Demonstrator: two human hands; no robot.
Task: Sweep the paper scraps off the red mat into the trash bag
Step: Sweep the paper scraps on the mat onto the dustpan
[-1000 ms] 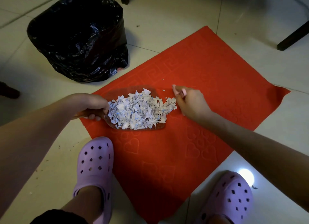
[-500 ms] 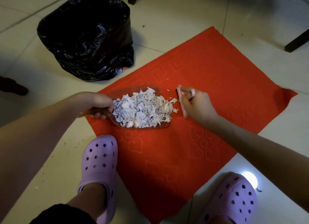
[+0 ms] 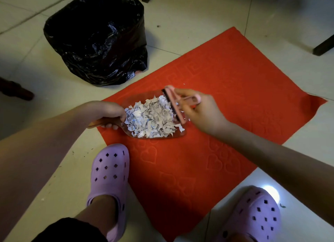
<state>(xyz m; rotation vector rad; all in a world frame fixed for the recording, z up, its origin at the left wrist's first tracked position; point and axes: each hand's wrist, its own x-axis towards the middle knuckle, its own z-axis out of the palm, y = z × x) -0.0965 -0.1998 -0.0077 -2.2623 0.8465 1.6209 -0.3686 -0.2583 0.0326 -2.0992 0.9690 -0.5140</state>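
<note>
Ok so the paper scraps (image 3: 151,118) are pretty much all heaped in the clear dustpan (image 3: 137,98), which sits on the red mat (image 3: 226,79) near its left corner. Left grip (image 3: 108,111) is curled round the pan's handle, right at the mat's edge. Right grip (image 3: 200,113) pinches a small pink brush (image 3: 173,104), bristles against the pile, over the mat. Trash bag (image 3: 97,39) stands on the floor just off the mat's far-left edge, mouth open afaict.

What could go wrong imo: the pile is heaped above the rim, so any tilt or quick lift and bits slide off the open front, back onto the mat or onto the floor btw mat and bag. A few scraps hang over the pan's lip. Brush flick too hard = confetti. Also 1 tiny white speck on the mat, farther in, easy to miss.
</note>
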